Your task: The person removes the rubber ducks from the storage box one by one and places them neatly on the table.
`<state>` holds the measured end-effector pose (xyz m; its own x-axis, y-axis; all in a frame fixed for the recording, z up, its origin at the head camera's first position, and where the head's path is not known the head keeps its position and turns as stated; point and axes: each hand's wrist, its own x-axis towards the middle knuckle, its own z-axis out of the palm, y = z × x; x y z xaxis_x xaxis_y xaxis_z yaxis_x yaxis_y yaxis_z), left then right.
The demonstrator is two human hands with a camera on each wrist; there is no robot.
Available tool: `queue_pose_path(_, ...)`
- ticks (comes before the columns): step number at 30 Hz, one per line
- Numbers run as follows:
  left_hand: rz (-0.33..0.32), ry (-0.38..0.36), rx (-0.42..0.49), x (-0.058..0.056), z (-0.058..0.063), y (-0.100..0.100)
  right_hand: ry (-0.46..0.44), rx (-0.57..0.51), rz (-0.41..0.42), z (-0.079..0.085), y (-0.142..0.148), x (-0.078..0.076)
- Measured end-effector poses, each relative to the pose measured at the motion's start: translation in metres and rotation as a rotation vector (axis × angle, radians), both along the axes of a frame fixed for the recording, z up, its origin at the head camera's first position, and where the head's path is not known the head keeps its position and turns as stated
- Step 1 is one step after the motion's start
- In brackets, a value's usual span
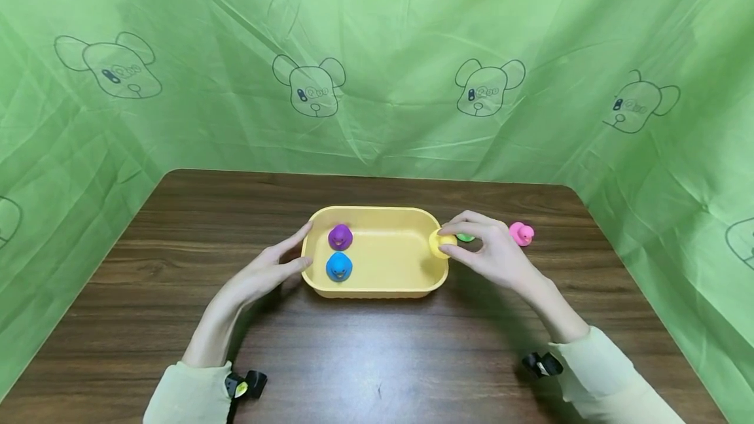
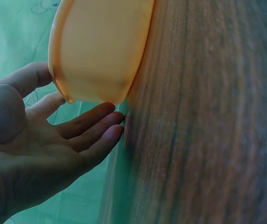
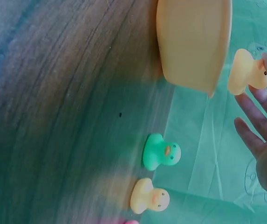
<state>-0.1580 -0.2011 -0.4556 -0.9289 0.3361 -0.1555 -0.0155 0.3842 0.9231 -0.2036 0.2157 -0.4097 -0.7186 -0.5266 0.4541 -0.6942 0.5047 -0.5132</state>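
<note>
A pale yellow tub [image 1: 385, 290] stands on the table. Inside, near its left end, are a purple rubber duck [image 1: 340, 237] and a blue rubber duck [image 1: 338, 267]. My left hand [image 1: 265, 273] touches the tub's left end, its thumb and a finger at the rim and the other fingers extended against or near the wall. Above the right rim, my right hand [image 1: 489, 247] pinches a yellow rubber duck [image 3: 244, 72] between thumb and fingers. A green rubber duck [image 3: 160, 151] sits on the table to the tub's right, partly hidden by that hand in the head view.
Beside the green duck sits a second yellow rubber duck [image 3: 148, 197], which the right hand hides in the head view. Farther right is a pink rubber duck [image 1: 521, 233]. A green curtain [image 1: 389, 129] with printed bear heads surrounds the brown wooden table [image 1: 365, 358].
</note>
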Motion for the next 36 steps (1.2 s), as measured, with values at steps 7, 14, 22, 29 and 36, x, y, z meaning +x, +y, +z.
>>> queue_pose_path(7, 0.003, 0.001, -0.021, 0.000, 0.000, -0.001, -0.020, -0.069, -0.021, 0.000, 0.014, 0.006)
queue_pose_path(14, 0.005, 0.005, -0.035, -0.001, 0.000, -0.002, 0.055, -0.102, -0.086, 0.002, 0.021, 0.013)
queue_pose_path(22, 0.006, 0.006, -0.030, -0.002, -0.001, -0.002, 0.067, -0.102, -0.184, -0.001, 0.030, 0.017)
queue_pose_path(29, 0.001, 0.011, -0.024, -0.002, -0.001, -0.001, 0.033, -0.094, -0.287, -0.009, 0.036, 0.023)
queue_pose_path(36, 0.000, 0.011, -0.028, -0.002, -0.001, -0.003, 0.075, -0.082, -0.293, -0.014, 0.038, 0.025)
